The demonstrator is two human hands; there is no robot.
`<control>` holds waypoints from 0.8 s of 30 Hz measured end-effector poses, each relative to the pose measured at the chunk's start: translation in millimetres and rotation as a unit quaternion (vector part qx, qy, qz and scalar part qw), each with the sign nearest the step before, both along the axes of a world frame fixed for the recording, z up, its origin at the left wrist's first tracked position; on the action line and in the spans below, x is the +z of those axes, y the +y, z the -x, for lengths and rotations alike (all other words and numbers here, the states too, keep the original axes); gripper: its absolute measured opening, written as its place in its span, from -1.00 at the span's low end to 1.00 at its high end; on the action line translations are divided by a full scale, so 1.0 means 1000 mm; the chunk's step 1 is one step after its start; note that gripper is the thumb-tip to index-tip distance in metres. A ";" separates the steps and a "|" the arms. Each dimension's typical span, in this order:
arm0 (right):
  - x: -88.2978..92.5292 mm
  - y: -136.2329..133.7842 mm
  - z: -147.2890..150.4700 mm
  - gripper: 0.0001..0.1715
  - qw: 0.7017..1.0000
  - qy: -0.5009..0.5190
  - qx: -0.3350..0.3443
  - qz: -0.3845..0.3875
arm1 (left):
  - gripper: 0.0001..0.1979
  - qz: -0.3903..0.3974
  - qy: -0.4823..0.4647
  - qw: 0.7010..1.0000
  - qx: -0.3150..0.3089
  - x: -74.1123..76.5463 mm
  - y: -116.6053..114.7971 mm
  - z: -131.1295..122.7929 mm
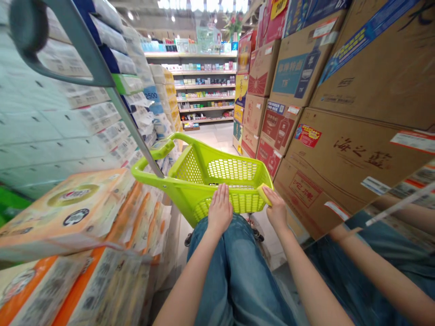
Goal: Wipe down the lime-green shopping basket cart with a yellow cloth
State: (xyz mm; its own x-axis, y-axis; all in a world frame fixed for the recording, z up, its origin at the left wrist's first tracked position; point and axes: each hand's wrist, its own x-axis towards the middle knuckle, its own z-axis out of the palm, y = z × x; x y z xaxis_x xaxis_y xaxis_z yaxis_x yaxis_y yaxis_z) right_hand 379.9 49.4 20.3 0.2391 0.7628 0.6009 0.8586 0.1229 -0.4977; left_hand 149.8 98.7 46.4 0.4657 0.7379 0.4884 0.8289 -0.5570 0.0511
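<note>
A lime-green rolling shopping basket (185,192) with perforated sides stands in front of my knees. I see nothing lying in the part of its inside that shows. Its grey pull handle (131,122) slants up to the upper left. My left hand (220,209) rests against the near side of the basket, fingers stretched out flat and holding nothing. At the basket's right corner, my right hand (277,210) grips a yellow sponge (264,194), pressed to the rim.
Stacked tissue packs (68,203) rise close on the left. Piled cardboard cartons (340,154) wall the right side, with a reflective surface (384,253) low down. Shelves (207,93) of small goods stand at the aisle's far end. Pale floor tiles (217,136) lead there.
</note>
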 end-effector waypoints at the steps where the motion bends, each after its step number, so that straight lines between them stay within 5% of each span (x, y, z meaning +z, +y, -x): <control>1: -0.002 -0.001 -0.008 -0.07 1.000 0.015 0.012 -0.005 | -0.35 0.000 0.002 1.000 0.001 0.000 0.000 0.000; 4: -0.003 0.000 -0.007 -0.09 0.999 0.038 -0.011 -0.004 | -0.36 -0.005 0.002 1.000 0.001 0.000 0.000 -0.001; 7: 0.004 0.009 0.030 -0.13 0.996 0.014 -0.081 0.016 | -0.37 -0.011 0.000 1.000 0.001 -0.002 0.001 0.000; 11: 0.018 0.028 0.094 -0.16 0.998 -0.040 -0.024 0.044 | -0.37 -0.010 0.002 1.000 -0.003 -0.003 0.002 0.000; 14: 0.024 0.038 0.115 -0.21 0.998 -0.047 0.010 0.046 | -0.36 -0.006 0.000 1.000 -0.003 -0.003 0.003 0.000; 19: 0.016 0.026 0.080 -0.10 0.995 -0.081 0.051 0.027 | -0.30 -0.017 -0.024 0.999 -0.015 -0.004 0.003 0.000; 24: 0.001 0.005 0.009 -0.11 0.999 -0.031 -0.011 -0.005 | -0.30 -0.019 -0.017 1.000 -0.013 -0.005 0.003 0.000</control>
State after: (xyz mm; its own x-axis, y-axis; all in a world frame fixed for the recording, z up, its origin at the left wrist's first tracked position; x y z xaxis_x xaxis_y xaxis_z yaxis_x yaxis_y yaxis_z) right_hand 370.7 54.3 21.6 0.2172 0.7515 0.6229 0.8901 0.1094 -0.4424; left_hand 149.7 102.1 41.1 0.4669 0.7070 0.5312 0.8127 -0.5798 0.0574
